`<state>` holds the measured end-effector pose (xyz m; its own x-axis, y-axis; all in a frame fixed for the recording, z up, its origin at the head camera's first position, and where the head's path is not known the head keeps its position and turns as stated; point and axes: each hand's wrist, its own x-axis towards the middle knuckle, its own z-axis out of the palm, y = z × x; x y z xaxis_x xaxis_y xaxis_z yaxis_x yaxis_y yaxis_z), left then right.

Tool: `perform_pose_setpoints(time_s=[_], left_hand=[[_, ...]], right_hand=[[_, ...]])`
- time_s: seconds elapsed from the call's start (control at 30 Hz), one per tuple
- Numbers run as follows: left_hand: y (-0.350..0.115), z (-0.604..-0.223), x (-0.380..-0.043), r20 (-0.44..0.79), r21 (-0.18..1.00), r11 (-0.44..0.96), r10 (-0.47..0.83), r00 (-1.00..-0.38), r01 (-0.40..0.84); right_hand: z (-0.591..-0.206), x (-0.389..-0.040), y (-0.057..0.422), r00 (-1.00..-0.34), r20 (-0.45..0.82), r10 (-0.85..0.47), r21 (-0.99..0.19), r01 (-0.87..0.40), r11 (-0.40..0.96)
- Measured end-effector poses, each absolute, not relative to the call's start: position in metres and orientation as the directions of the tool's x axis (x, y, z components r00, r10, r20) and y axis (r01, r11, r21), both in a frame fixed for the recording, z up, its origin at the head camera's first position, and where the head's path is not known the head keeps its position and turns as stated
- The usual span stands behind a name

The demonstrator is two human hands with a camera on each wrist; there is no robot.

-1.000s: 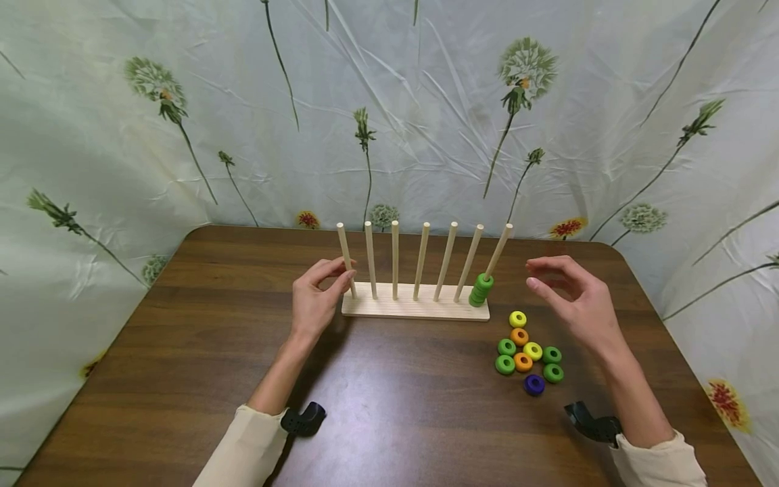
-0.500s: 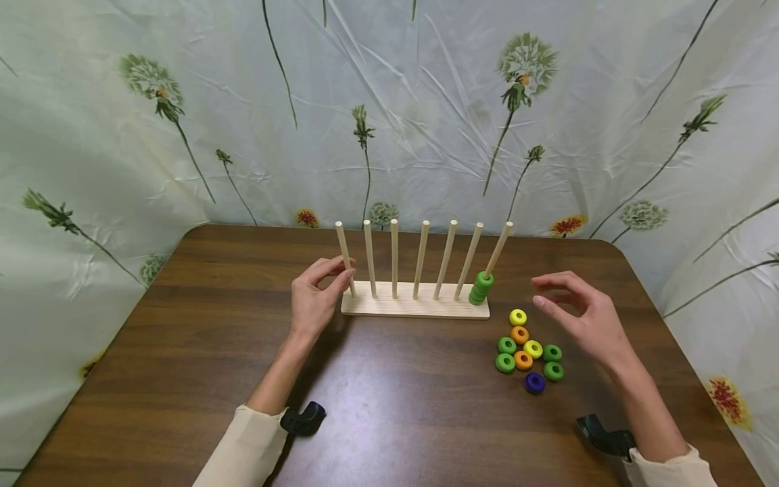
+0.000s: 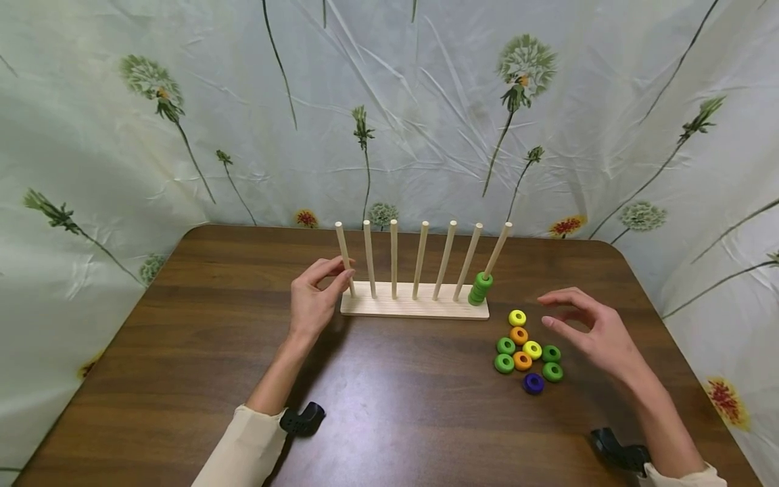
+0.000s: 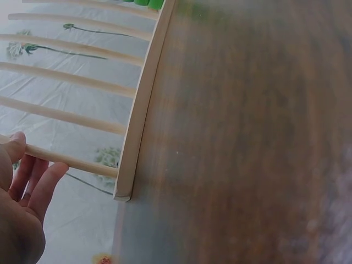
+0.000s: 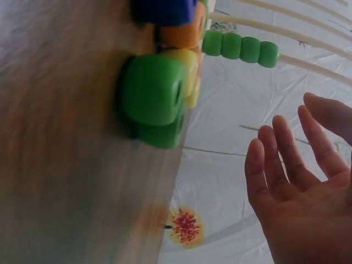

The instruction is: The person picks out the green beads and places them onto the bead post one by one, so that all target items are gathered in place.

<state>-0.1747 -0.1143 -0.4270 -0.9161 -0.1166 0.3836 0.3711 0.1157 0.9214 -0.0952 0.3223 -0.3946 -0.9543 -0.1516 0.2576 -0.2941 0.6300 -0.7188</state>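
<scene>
A pale wooden peg rack (image 3: 414, 309) with a row of upright pegs stands toward the back of the table. My left hand (image 3: 314, 297) pinches its leftmost peg (image 4: 82, 164) between thumb and fingers. On the rightmost peg (image 3: 499, 249) sits a stack of green rings (image 4: 144, 3), also seen in the right wrist view. My right hand (image 3: 593, 331) hovers with nothing in it, fingers loosely bent, right of the loose rings. Among those lie a yellow ring (image 3: 517, 318), an orange ring (image 3: 522, 360), a green ring (image 5: 154, 91) and a dark blue ring (image 3: 533, 383).
The brown wooden table (image 3: 414, 419) has rounded back corners. Behind it hangs a pale curtain (image 3: 255, 122) printed with dandelions. A black strap (image 3: 302, 419) is on the left wrist and another black strap (image 3: 619, 452) on the right.
My right hand has moved down and slightly right, away from the rack and beside the loose rings. My left hand stays on its peg; rings and rack have not moved.
</scene>
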Motion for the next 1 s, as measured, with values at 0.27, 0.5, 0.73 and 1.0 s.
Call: perform_pose_setpoints(time_s=[0.27,0.5,0.73,1.0], left_hand=[[-0.113,-0.428,-0.175,0.396,0.915,0.129,-0.107,-0.912,0.382],[-0.114,-0.427,-0.176,0.406,0.909,0.152,-0.106,-0.908,0.388],[-0.115,-0.427,-0.176,0.404,0.909,0.16,-0.11,-0.908,0.385],[-0.116,-0.427,-0.175,0.386,0.918,0.141,-0.109,-0.916,0.37]], right_hand=[[-0.406,-0.088,0.337,-0.945,0.232,-0.229,-0.698,-0.326,0.638],[-0.414,-0.084,0.348,-0.925,0.221,-0.309,-0.698,-0.371,0.612],[-0.418,-0.084,0.354,-0.923,0.178,-0.341,-0.707,-0.361,0.608],[-0.422,-0.084,0.36,-0.923,0.067,-0.379,-0.709,-0.311,0.633]])
